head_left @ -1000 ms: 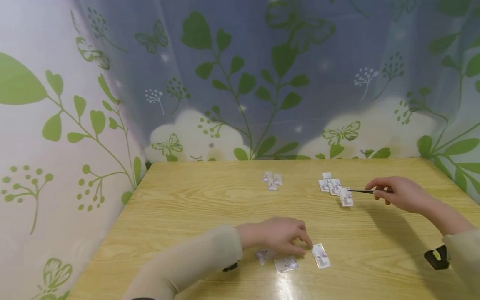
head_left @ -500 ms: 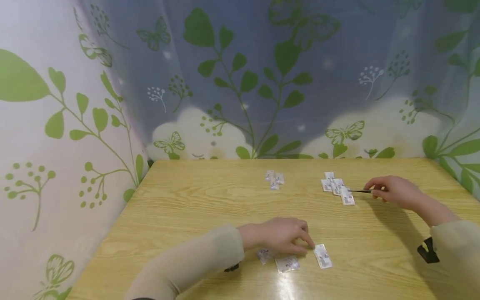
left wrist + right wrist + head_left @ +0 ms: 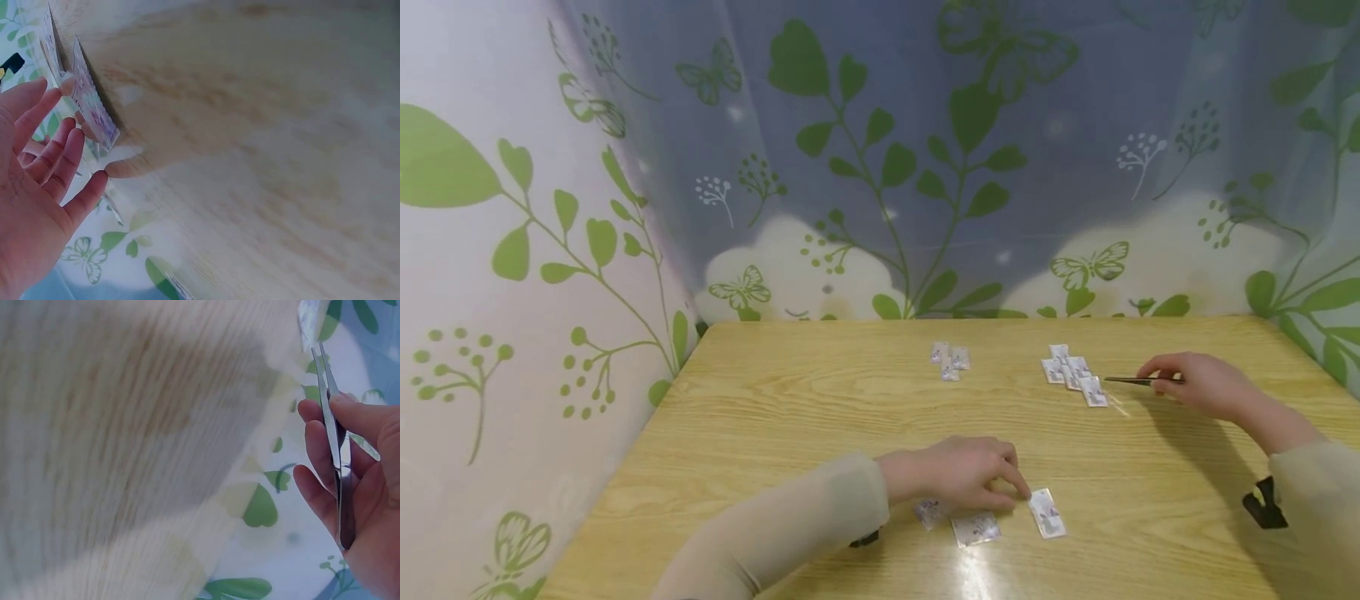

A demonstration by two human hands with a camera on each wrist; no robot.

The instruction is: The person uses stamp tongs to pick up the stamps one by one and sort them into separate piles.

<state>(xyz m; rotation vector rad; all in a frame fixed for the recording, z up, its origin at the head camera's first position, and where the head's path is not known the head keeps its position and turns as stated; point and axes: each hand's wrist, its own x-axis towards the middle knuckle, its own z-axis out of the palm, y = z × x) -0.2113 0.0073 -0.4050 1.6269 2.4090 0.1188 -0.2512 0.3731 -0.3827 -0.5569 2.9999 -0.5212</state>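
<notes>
My right hand (image 3: 1198, 386) pinches a pair of metal tweezers (image 3: 333, 419) between thumb and fingers. The tweezer tips stand slightly apart, just right of a postage stamp (image 3: 1094, 392). That stamp lies at the lower right end of an overlapping cluster of stamps (image 3: 1054, 372). Nearer the front, my left hand (image 3: 962, 471) hovers low with loosely bent fingers, its index fingertip right at the corner of a single stamp (image 3: 1047, 513). Two more stamps lie under and before this hand, one of them a wider stamp (image 3: 976, 529). In the left wrist view its fingers are spread, with a stamp (image 3: 92, 100) beyond them.
A small group of stamps (image 3: 950, 360) lies at the back middle of the wooden table (image 3: 790, 400). Patterned fabric (image 3: 880, 167) with leaves and butterflies stands behind and to the left. Black objects show near both wrists, one beside the right sleeve (image 3: 1264, 503).
The tweezers have let go of the stamp, which now lies against the right cluster. The right hand has drawn back slightly to the right. The left hand keeps its place.
</notes>
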